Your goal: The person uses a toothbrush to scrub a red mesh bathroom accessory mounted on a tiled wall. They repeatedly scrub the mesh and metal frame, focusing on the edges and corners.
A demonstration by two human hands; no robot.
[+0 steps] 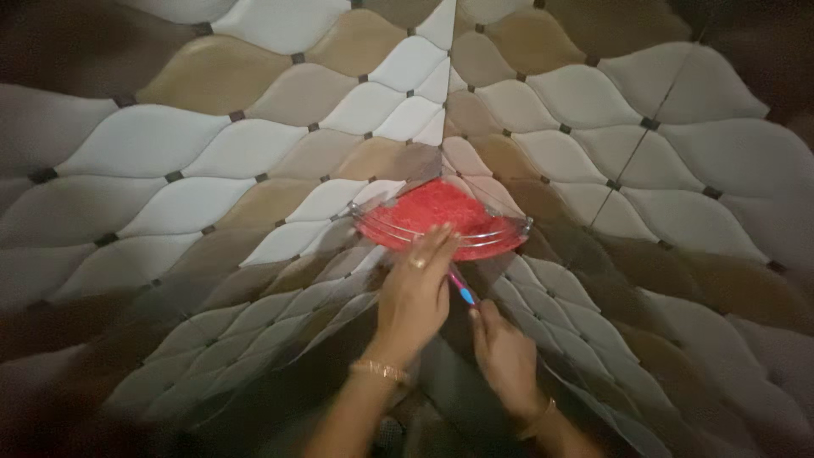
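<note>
Red, bumpy corner shelf with a shiny metal rail sits in the corner where two tiled walls meet. The left hand lies flat with fingers stretched out, touching the shelf's front rail. The right hand is just below it, curled around a thin pink and blue stick that points up under the shelf.

Red corner shelf sat wedged where two tiled walls met, blocking approach from behind and both sides. Front rail barred shelf edge; left hand lay across it. Right hand with pink-blue tool filled gap below. Space above shelf stayed open.
</note>
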